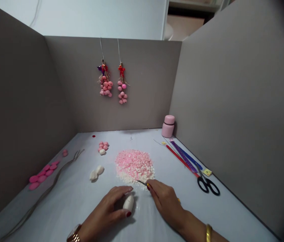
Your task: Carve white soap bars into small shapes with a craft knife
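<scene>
At the front of the white table, my left hand [108,206] curls its thumb and fingers around a smooth white oval piece [128,202], which carries faint marks. My right hand [166,201] is closed on a small craft knife [142,183] with a thin dark blade and bits of yellow on its handle. The blade points left, over the near edge of a heap of pink and white shavings [134,164]. Two other white pieces [96,172] lie left of the heap. Behind them sits a cluster of pink balls [103,146] with a white one [102,152] at its front.
Pink ovals [42,174] and dry stems [56,178] lie along the left wall. At right are black-handled scissors [208,186], red [179,158], purple and blue ribbons, and a pink flask [168,126]. Two pink ball bunches [105,84] hang on the back wall.
</scene>
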Demonstrator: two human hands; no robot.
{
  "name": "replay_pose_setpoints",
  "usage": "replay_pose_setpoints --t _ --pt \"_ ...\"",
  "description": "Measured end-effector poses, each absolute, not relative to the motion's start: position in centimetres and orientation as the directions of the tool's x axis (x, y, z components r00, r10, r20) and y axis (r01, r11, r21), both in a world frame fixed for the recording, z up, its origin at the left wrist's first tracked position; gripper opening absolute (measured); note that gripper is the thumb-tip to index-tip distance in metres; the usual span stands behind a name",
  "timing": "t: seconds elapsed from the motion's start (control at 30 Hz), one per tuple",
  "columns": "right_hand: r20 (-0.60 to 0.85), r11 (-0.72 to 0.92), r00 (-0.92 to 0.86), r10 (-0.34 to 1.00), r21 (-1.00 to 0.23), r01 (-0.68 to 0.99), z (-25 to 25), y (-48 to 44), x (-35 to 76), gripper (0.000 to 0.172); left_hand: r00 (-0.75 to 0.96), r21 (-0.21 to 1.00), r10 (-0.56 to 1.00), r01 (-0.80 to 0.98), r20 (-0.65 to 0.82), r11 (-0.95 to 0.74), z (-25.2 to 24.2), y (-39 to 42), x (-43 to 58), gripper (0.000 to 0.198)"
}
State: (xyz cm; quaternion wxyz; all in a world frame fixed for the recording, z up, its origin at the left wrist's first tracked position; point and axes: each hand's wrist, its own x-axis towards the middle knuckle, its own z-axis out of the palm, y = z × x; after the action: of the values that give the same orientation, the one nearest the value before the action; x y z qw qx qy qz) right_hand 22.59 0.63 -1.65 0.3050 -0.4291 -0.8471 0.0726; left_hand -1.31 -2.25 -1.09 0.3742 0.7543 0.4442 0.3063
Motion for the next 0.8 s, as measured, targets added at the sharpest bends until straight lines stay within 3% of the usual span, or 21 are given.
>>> replay_pose_setpoints --t 0.1,0.37,0.57,0.8 --pt "0.471 0.697 -0.520 0.712 -0.387 0.604 -1.8 0.1 22.4 0.024 0.466 0.854 0.871 0.381 0.154 -0.354 -1.7 -2.1 -1.2 0.035" --pt "0.526 0.821 -0.633 0.568 -0.311 0.478 -2.4 -0.5 22.5 0.028 0.419 0.867 0.892 0.366 0.171 -0.338 -2.3 -1.9 -0.6 0.039" --pt "0.518 0.828 -0.647 0.559 -0.316 0.463 -3.0 -0.1 22.6 0.033 0.391 0.890 0.919 0.397 0.056 -0.223 -1.8 -1.7 -0.3 0.042" --pt "0.420 0.814 -0.697 0.581 -0.285 0.506 -3.9 0.4 23.1 0.024 0.397 0.880 0.917 0.424 0.032 -0.215 -2.0 -1.6 -0.5 0.046"
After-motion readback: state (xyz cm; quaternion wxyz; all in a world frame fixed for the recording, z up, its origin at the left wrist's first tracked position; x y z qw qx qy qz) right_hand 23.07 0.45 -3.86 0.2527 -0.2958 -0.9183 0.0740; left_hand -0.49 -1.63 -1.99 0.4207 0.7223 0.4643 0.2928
